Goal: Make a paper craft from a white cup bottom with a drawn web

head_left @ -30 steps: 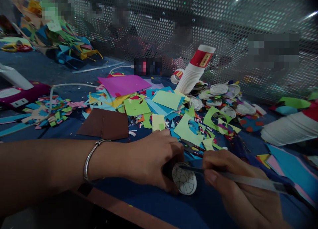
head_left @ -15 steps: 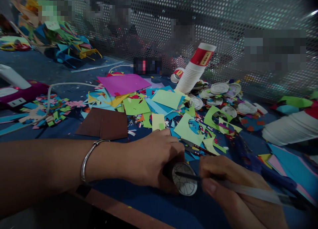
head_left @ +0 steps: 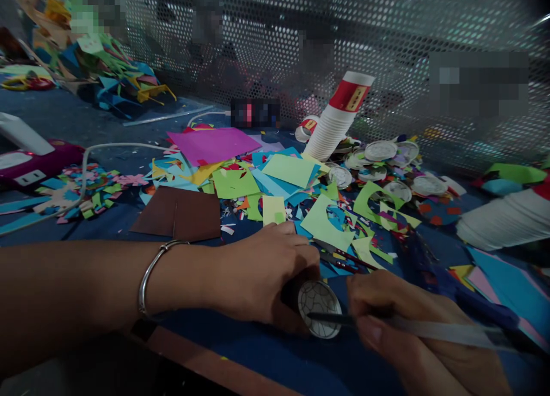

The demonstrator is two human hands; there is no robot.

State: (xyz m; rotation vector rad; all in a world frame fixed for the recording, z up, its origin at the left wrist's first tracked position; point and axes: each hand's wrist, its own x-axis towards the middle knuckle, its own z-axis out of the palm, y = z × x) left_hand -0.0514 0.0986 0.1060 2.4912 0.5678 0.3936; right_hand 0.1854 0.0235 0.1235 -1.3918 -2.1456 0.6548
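My left hand (head_left: 262, 273), with a silver bangle at the wrist, is closed around a paper cup (head_left: 323, 302). The cup lies tilted, its round white base turned toward me and marked with dark curved lines that make a cell-like pattern. Most of its side is hidden by my fingers and looks dark. A pen (head_left: 438, 329) with a clear barrel and black tip is pinched in my right hand (head_left: 399, 321). Its tip touches or nearly touches the lower left of the cup's base. Scissors (head_left: 344, 257) lie just beyond, between the two hands.
Paper scraps (head_left: 292, 172) cover the middle. A brown paper sheet (head_left: 180, 212) lies behind my left forearm. Stacked paper cups (head_left: 329, 126) lean at the back, with another stack (head_left: 507, 218) at right. A blue glue gun (head_left: 468, 301) sits beside my right hand. Perforated metal (head_left: 266, 52) stands behind.
The pen tip has moved slightly down and right on the cup's base, and more lines show there. My right hand has shifted slightly right. My left hand holds the cup in place.
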